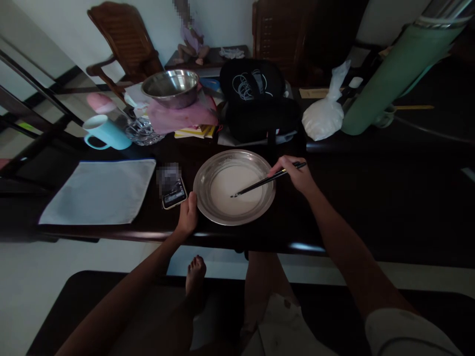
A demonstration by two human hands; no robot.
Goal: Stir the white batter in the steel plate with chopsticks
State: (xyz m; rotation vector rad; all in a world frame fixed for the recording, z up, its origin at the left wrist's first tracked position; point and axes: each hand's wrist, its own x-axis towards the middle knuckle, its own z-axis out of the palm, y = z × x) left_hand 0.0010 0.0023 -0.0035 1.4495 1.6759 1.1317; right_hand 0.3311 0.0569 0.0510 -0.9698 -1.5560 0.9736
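Observation:
A wide metal bowl (201,207) stands on the dark table, holding a smooth white liquid (233,180). My left hand (188,213) grips its left rim, the thumb upright against the edge; the other fingers are mostly hidden. In my right hand (295,173), closed at the bowl's right side, is a pair of black chopsticks (256,185). They slant down to the left, and their tips touch the liquid near the middle of the bowl. A phone (174,194) with a lit screen lies just left of my left hand.
Left are a white zip pouch (98,193) and a light blue mug (107,132). Behind the bowl are a smaller metal bowl (172,89) on pink cloth and a black bag (261,116). A tied bag of white powder (322,120) and a green flask (393,84) stand right. A person (192,39) sits beyond.

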